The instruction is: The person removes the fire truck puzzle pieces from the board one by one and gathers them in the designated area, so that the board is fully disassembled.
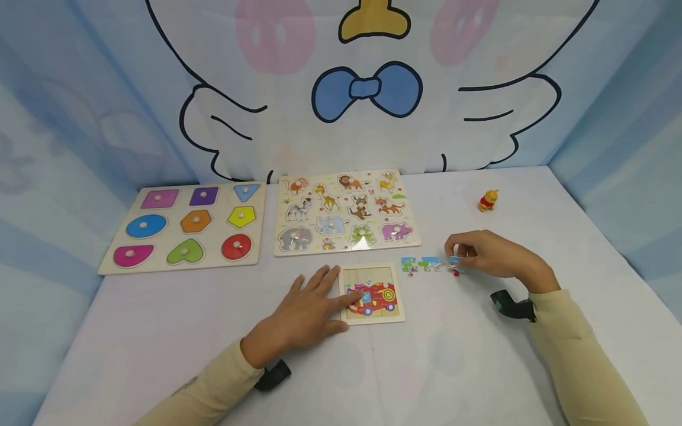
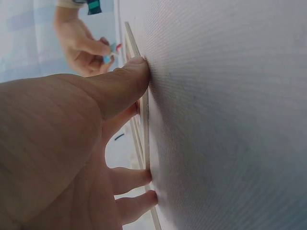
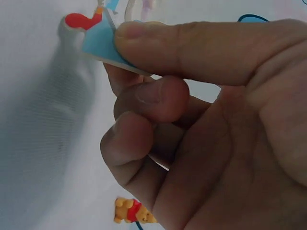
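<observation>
A small framed jigsaw puzzle [image 1: 371, 319] lies on the table, its lower part filled with a red fire truck picture. My left hand [image 1: 301, 313] rests along its left side with fingers spread, the index finger lying across the picture and the thumb at the frame's lower left corner. My right hand [image 1: 487, 254] is to the right of the puzzle. Between its thumb and fingers it pinches a light blue jigsaw piece [image 3: 98, 43] with a red knob. Two more jigsaw pieces, one green and blue [image 1: 409, 264] and one beside it [image 1: 429, 264], lie between puzzle and right hand.
Behind the puzzle lies a wooden animal peg board [image 1: 341, 247], with a shape peg board [image 1: 213, 231] to its left. A small yellow bear figure [image 1: 487, 201] stands at the back right. A printed curtain [image 1: 367, 145] closes off the far side.
</observation>
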Available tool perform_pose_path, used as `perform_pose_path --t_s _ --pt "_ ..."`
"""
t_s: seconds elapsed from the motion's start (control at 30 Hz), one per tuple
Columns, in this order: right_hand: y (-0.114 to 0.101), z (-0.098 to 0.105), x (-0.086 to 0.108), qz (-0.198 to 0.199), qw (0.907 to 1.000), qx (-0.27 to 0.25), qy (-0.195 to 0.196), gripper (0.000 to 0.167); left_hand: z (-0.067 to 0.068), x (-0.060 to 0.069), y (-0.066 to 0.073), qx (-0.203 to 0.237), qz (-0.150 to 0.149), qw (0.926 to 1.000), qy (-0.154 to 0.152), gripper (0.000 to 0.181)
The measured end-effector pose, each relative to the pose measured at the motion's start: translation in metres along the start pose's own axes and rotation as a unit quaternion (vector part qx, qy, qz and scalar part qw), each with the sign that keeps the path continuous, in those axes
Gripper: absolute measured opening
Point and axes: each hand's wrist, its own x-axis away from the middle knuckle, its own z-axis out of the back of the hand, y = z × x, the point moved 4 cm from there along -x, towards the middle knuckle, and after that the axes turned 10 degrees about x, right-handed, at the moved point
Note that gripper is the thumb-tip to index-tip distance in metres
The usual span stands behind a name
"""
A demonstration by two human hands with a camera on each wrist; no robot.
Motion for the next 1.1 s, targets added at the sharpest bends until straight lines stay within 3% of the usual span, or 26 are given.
perform_pose_path --t_s 0.5,1.1 --pt "0.007 -0.009 -0.009 -0.029 0.9995 0.007 -0.008 0.018 0.000 0.000 0.000 0.004 0.001 1.0000 0.000 0.059" --pt "0.004 -0.012 -0.011 -0.030 0.9993 0.020 -0.009 0.018 0.000 0.000 -0.001 0.011 0.005 0.9999 -0.003 0.059"
